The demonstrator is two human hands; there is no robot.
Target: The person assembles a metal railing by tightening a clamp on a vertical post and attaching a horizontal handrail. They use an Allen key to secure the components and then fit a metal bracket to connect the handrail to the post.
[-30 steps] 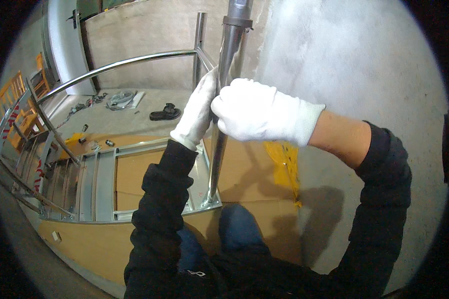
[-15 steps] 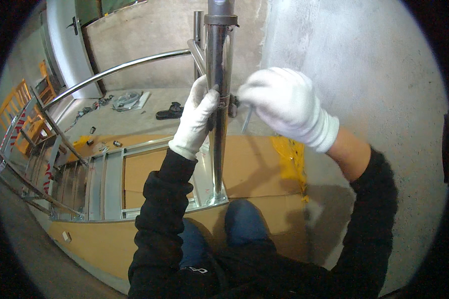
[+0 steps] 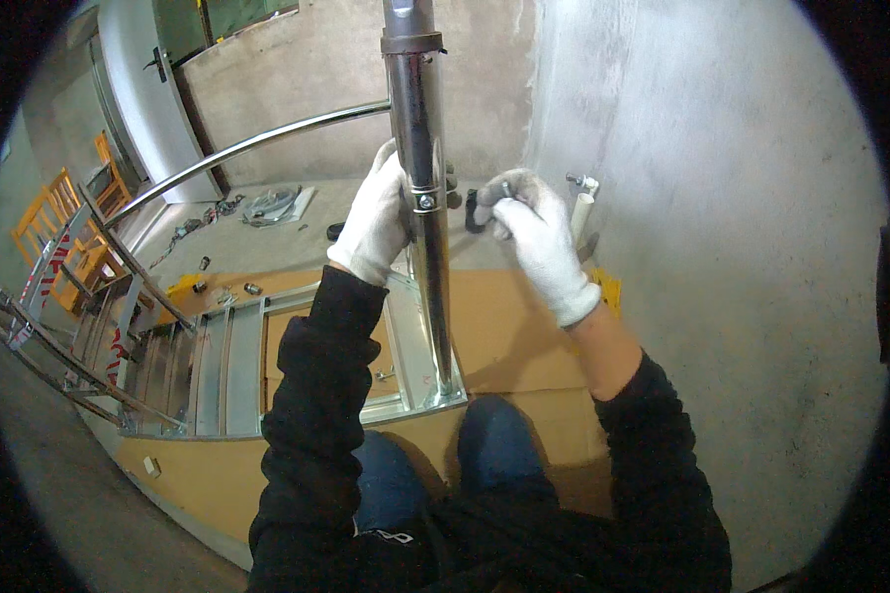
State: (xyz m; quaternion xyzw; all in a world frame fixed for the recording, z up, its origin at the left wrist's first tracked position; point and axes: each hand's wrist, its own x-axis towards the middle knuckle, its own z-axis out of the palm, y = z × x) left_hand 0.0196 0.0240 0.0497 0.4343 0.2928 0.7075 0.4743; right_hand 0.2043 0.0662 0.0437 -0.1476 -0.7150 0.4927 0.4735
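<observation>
A shiny metal post stands upright before me, its foot on the corner of a metal frame. My left hand, in a white glove, wraps around the post from the left and behind; its fingertips show on the far right side. Beside that hand, a bolt head sits in a band around the post. Right of the post and apart from it, my gloved right hand is closed with fingers pinched. A small metal end of a hex key shows between them; the rest is hidden.
A curved metal rail runs left from the post to more rails. Cardboard lies under the frame. Small metal fittings lie beyond it. Wooden chairs stand far left. A pipe stands by the right wall.
My right hand has drawn down and slightly right, away from the post, and turned. My left hand has slid further behind the post, so the bolt head now shows. The view has shifted slightly.
</observation>
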